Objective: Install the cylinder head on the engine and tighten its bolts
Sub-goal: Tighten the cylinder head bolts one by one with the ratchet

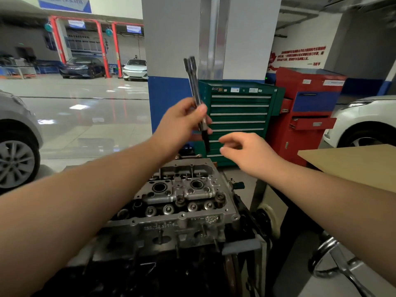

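Observation:
The grey cylinder head [177, 198] sits on top of the dark engine block [162, 249], low in the middle of the head view. Above it my left hand [182, 118] grips a bundle of long dark head bolts [194, 82], heads up, threaded ends hanging below my fingers. My right hand [246, 151] hovers just right of the bolts' lower ends, fingers loosely curled, holding nothing.
A green tool cabinet [237, 116] and a red one [306, 108] stand behind the engine against a grey and blue pillar [171, 50]. A brown board [353, 163] lies at right. Cars are parked at both sides. An engine stand handle [334, 260] shows at lower right.

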Tool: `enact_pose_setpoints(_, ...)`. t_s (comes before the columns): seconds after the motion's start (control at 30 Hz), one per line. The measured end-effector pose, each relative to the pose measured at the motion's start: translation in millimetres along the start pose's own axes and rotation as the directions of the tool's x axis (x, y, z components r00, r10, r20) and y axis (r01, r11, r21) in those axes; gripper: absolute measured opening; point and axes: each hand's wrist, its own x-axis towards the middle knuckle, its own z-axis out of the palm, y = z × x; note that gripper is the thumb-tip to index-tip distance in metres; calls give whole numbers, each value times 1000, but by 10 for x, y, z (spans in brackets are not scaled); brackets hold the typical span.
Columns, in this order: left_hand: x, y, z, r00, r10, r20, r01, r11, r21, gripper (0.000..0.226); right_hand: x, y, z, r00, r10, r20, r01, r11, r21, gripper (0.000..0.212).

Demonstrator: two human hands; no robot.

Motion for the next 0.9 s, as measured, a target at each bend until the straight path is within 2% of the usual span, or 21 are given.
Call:
enact_pose_setpoints(0.13, 13, 199, -283, 999, -34, -40, 36, 998, 52, 18, 71, -362, 156, 1000, -24, 18, 21, 990, 140, 34)
enact_pose_setpoints(0.23, -153, 120, -432, 997, -64, -48, 70, 987, 147, 21, 77, -460, 305, 998, -27, 48, 20, 989, 145, 32)
enact_pose_setpoints(0.33, -311, -19, -510, 993, -105, -51, 112, 982, 155, 24, 72, -491, 468, 995, -9, 95, -5, 989, 148, 30)
enact_pose_setpoints(0.5, -396, -167, -542, 995, -92, -44, 98, 981, 165, 19, -45, -406, 712, 992, 18, 127, -29, 996, 83, 32)
enact_pose_setpoints(0.7, -415, -241, -604, 997, -69, -25, 74, 947, 312, 20, -109, -326, 822, 994, 16, 109, -19, 1000, 24, 30)
enact_pose_setpoints(0.9, -430, -194, -587, 996, -51, -78, 65, 981, 184, 21, -109, -329, 836, 982, -31, 187, 48, 995, -83, 39)
